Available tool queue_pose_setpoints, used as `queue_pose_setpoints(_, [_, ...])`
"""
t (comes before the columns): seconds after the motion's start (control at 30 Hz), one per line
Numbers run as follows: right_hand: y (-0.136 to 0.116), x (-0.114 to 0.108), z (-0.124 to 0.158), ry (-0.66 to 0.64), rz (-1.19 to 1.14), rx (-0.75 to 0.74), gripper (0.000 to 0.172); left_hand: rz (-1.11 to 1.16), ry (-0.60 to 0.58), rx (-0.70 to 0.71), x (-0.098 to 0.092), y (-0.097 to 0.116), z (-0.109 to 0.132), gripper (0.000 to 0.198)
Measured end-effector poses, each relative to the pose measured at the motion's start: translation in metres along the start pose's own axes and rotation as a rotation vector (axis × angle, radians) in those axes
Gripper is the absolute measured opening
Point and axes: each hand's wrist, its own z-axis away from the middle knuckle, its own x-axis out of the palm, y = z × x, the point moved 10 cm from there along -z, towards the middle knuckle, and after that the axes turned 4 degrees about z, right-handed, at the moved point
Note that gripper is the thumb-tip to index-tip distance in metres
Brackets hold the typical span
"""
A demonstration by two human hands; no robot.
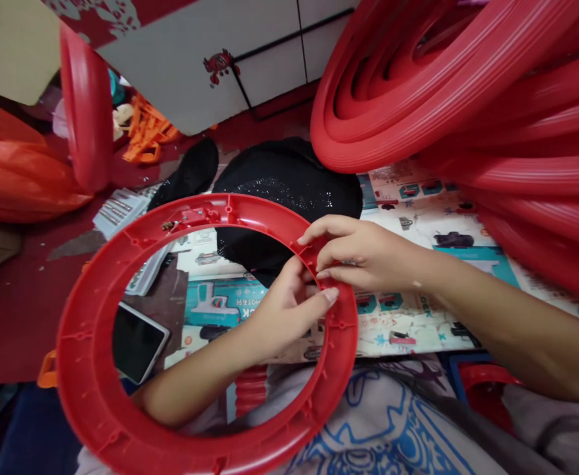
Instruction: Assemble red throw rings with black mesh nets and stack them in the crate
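Observation:
A large red plastic ring (91,369) rests across my lap, its ribbed inner side up. My left arm passes through the ring's opening, and my left hand (289,307) grips the ring's right inner edge, thumb on top. My right hand (363,254) comes from the right, fingers pinched on the same spot of the rim. Whether a small part sits between those fingertips is hidden.
A tall pile of red rings (467,86) fills the upper right. Another red ring (86,105) stands on edge at the upper left beside an orange bag (16,178). A phone (138,343), printed toy cartons (418,218), a black cloth (289,178) and orange parts (145,135) lie on the floor.

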Motion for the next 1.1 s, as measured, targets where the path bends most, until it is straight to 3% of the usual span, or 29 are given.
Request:
queue_pose_setpoints(0.13, [0.001, 0.002, 0.0, -0.009, -0.018, 0.03, 0.01, -0.074, 0.048, -0.003, -0.002, -0.003, -0.002, 0.045])
queue_pose_setpoints(0.23, [0.001, -0.006, -0.001, 0.055, -0.056, 0.059, 0.009, -0.167, 0.063, -0.014, -0.003, -0.001, 0.0, 0.05])
queue_pose_setpoints(0.4, [-0.002, -0.013, -0.003, 0.079, -0.014, 0.049, 0.008, -0.208, -0.091, -0.127, 0.008, -0.011, 0.007, 0.048])
queue_pose_setpoints(0.57, [-0.005, -0.011, -0.002, 0.041, 0.014, 0.032, 0.008, -0.267, -0.168, -0.125, 0.011, -0.013, 0.011, 0.048])
queue_pose_setpoints(0.83, [-0.014, -0.011, -0.002, 0.041, 0.04, -0.006, 0.009, -0.379, -0.19, -0.072, 0.01, -0.007, 0.011, 0.048])
queue_pose_setpoints(1.1, [-0.007, -0.008, -0.002, 0.038, 0.071, 0.04, 0.009, -0.424, -0.174, -0.168, 0.006, -0.016, 0.013, 0.039])
